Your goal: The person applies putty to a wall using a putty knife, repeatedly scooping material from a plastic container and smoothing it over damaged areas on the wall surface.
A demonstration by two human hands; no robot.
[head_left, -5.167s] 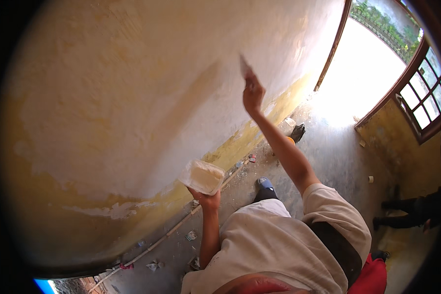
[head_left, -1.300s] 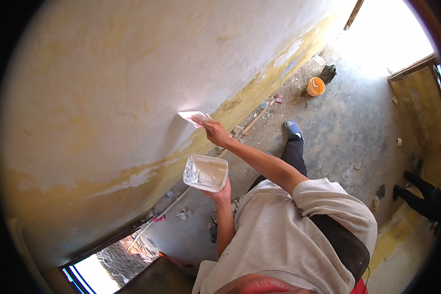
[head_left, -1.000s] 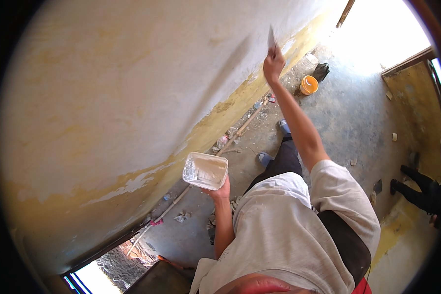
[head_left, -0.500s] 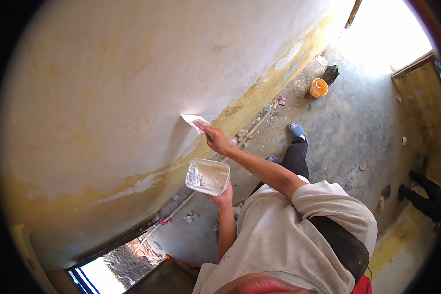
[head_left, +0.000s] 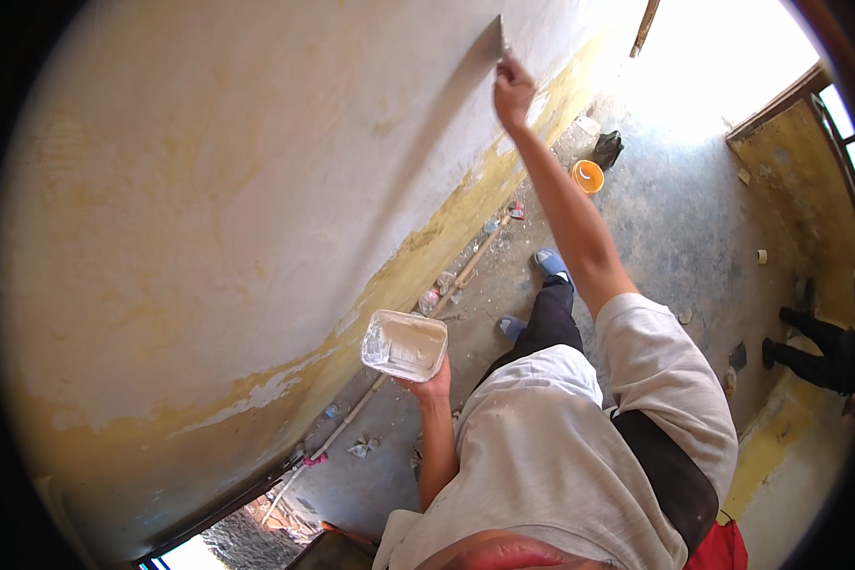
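Note:
My left hand [head_left: 432,383] is closed around the lower side of a rectangular plastic tub [head_left: 378,353], holding it in front of my body, its opening facing up. Whitish putty coats the tub's inside. Stretched far out to the upper right, my right hand [head_left: 514,93] grips a putty knife [head_left: 501,40]. The blade is seen nearly edge-on against the wall [head_left: 285,180], and a long shadow falls from it. White skim covers much of the wall, with yellow old paint showing through and bare along the bottom.
A long pole [head_left: 482,260] lies on the floor along the wall's foot, among scraps. Farther off stand an orange bucket [head_left: 587,178] and a black bag [head_left: 608,149] near a bright doorway. Another person's legs [head_left: 815,351] show at the right edge.
My right hand with the putty knife has swept up and right along the wall, the arm now extended. My left hand still holds the tub in nearly the same place.

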